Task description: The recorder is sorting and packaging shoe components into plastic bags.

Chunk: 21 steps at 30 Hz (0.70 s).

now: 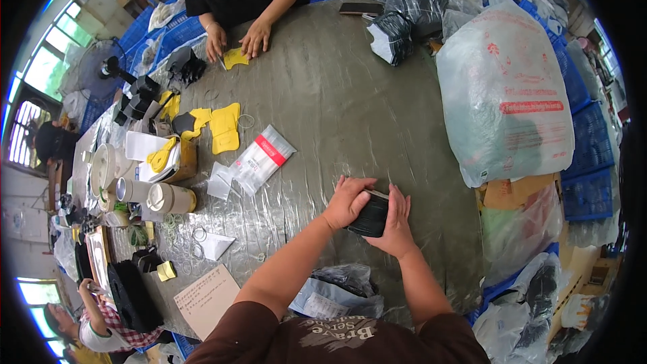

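Between my two hands is a compact stack of thin black pieces (pixel 368 218), held just above or on the grey table; I cannot tell which. My left hand (pixel 349 202) grips its upper left side, thumb laid across the top. Wrapped along the right side is my right hand (pixel 395 226), with its fingers pointing away from me. What the pieces are made of is not clear. Close to my body lies a plastic bag with dark contents (pixel 337 290). Farther off to the left is a clear packet with a red band (pixel 264 160).
Across the grey table (pixel 350 81) a co-worker's hands (pixel 242 39) handle a yellow piece (pixel 235 58). More yellow pieces (pixel 224 128), tubs (pixel 172 199) and a written card (pixel 207 301) sit at left. A big white plastic bag (pixel 505 94) bulges at right.
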{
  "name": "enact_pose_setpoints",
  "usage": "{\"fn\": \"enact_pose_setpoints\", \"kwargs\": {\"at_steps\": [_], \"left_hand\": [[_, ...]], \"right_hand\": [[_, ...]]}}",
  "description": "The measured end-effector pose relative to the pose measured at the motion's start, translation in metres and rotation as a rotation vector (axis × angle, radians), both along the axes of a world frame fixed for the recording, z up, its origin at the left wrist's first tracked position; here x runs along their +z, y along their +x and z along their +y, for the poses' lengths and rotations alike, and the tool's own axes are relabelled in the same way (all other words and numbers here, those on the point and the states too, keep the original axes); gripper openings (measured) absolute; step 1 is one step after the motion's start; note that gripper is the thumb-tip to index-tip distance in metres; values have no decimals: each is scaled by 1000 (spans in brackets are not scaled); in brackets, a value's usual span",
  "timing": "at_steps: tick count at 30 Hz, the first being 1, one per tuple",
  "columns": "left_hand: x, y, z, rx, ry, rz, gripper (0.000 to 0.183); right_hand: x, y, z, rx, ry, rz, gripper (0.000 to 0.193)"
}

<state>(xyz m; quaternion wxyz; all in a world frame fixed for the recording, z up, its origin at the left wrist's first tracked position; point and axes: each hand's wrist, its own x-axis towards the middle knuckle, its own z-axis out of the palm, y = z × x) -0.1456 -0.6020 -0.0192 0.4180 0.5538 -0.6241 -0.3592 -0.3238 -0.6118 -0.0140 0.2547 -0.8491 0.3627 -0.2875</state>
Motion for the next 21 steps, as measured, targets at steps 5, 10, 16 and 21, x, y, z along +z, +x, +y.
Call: {"fn": "enact_pose_setpoints", "kwargs": {"at_steps": [5, 10, 16, 21], "left_hand": [[8, -9, 6, 21, -29, 23, 65], [8, -6, 10, -10, -9, -10, 69], [-4, -5, 25, 99, 3, -122, 71], [-15, -20, 22, 81, 17, -95, 82]], "right_hand": [[-11, 2, -1, 67, 47, -27, 111], [-6, 2, 9, -11, 28, -57, 119], [4, 5, 8, 81, 108, 118, 125], [1, 2, 7, 24, 157, 53, 113]]}}
